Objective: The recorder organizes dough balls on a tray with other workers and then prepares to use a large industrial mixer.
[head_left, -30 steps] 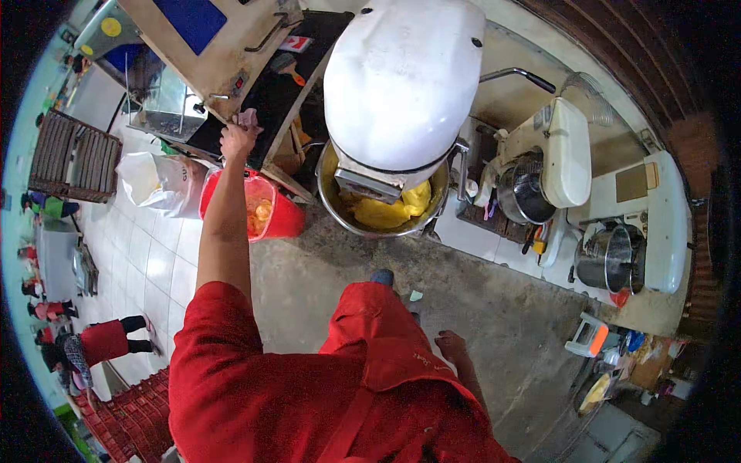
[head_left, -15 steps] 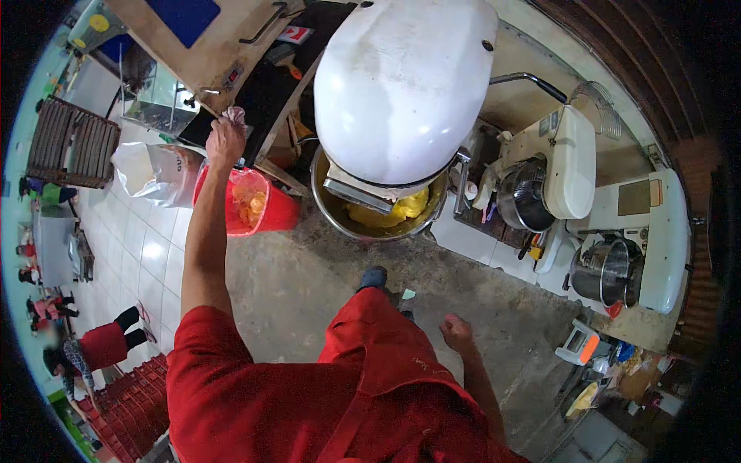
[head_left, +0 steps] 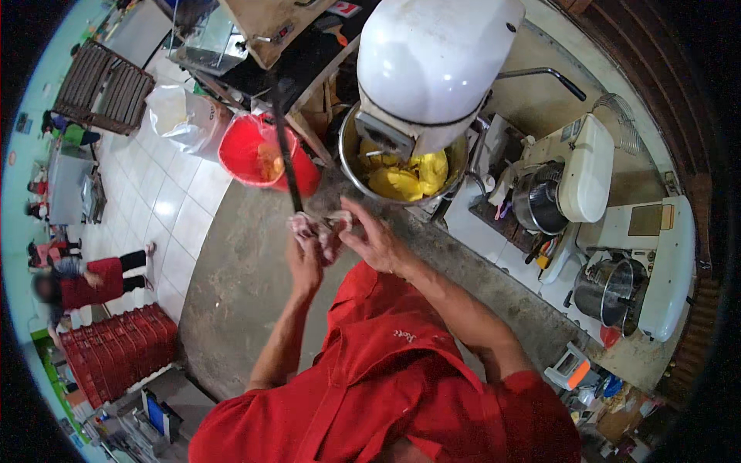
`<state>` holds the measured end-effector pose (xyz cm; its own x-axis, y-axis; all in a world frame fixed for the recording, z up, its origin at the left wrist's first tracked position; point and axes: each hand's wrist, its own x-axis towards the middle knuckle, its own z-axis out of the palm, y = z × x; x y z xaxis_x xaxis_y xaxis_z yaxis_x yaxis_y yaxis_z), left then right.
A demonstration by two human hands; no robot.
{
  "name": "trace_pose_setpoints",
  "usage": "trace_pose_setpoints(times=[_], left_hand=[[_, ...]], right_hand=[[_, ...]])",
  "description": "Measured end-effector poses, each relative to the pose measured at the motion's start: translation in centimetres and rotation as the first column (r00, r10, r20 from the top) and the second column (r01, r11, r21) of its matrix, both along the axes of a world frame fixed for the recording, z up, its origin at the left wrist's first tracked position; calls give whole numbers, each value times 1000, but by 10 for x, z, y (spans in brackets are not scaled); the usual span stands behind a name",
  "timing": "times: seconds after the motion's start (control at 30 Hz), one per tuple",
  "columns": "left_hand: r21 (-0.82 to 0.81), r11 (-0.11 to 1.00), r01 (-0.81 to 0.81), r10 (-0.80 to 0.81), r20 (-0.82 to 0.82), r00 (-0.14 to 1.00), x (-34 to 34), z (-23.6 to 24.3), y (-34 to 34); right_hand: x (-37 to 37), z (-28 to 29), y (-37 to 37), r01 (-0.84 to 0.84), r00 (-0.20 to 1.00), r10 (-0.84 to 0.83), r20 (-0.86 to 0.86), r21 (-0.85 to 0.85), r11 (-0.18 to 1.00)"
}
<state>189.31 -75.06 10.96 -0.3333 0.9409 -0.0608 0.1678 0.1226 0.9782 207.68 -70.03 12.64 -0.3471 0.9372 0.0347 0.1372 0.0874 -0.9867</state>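
My left hand (head_left: 306, 266) is closed round a pinkish crumpled cloth (head_left: 315, 231). Out of the cloth rises a long, narrow dark bar (head_left: 285, 147), blurred, its near end covered by the cloth; its kind cannot be made out. My right hand (head_left: 378, 241) is just to the right, its fingers stretched out beside the cloth's loose edge. Beyond the hands stands a large white floor mixer (head_left: 432, 62). Its steel bowl (head_left: 349, 158) holds yellow dough (head_left: 397, 184). Left of the bowl is a red bucket (head_left: 297, 179) with a plastic liner and orange stuff inside.
A white sack (head_left: 181, 116) stands behind the bucket. Two smaller mixers (head_left: 590, 166) (head_left: 656, 266) are at the right. Stacked red crates (head_left: 120, 347) and a person in a red apron (head_left: 96, 282) are at the left. A dark-topped bench (head_left: 316, 65) lies ahead.
My left hand has come back from the bench with the cloth, and the dark bar now shows with it. My right hand has risen to the cloth. The view has shifted.
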Motion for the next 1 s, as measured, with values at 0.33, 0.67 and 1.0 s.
trace_pose_setpoints(times=[0.33, 0.67, 1.0], left_hand=[[-64, 998, -10, 53, 710, 702, 70, -59, -143], [-22, 1000, -5, 20, 802, 596, 143, -25, -196], [128, 926, 356, -374, 163, 913, 131, -79, -222]], right_hand=[[79, -32, -139, -105, 961, 134, 244, -128, 986], [95, -5, -213, 116, 935, -215, 283, 330, 937], [50, -18, -205, 23, 951, -96, 294, 242, 970]])
